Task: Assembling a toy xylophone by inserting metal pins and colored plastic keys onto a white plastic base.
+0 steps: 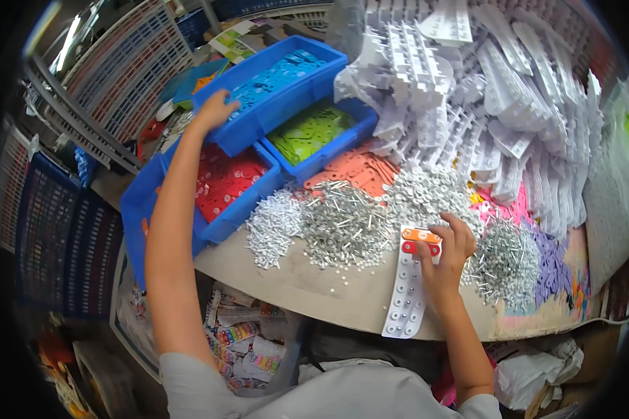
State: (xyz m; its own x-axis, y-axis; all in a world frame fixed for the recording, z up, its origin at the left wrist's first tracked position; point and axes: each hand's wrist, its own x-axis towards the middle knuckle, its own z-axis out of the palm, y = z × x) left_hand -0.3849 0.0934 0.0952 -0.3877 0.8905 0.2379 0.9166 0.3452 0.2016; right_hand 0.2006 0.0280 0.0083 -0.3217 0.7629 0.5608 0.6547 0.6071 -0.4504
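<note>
My left arm reaches across to the far-left blue bin, which holds light-blue flat plastic pieces (pixel 279 75). My left hand (pixel 217 110) is at its near-left end, fingers bent together against the pieces at the edge. A white plastic strip (pixel 402 297) with rows of round pegs lies at the table's front edge. At its far end sit an orange piece (pixel 416 235) and a red piece (pixel 410 248), crosswise. My right hand (pixel 451 258) grips the strip there, thumb by the red piece and curled fingers on the right side.
Other blue bins (pixel 241 222) hold red and green pieces. Piles of small white parts (pixel 276 227), metal pins (pixel 346 223) and rings (pixel 426 195) cover the table (pixel 307 290). White strips (pixel 482 105) are heaped at the back right. Purple pieces (pixel 551 265) lie at right.
</note>
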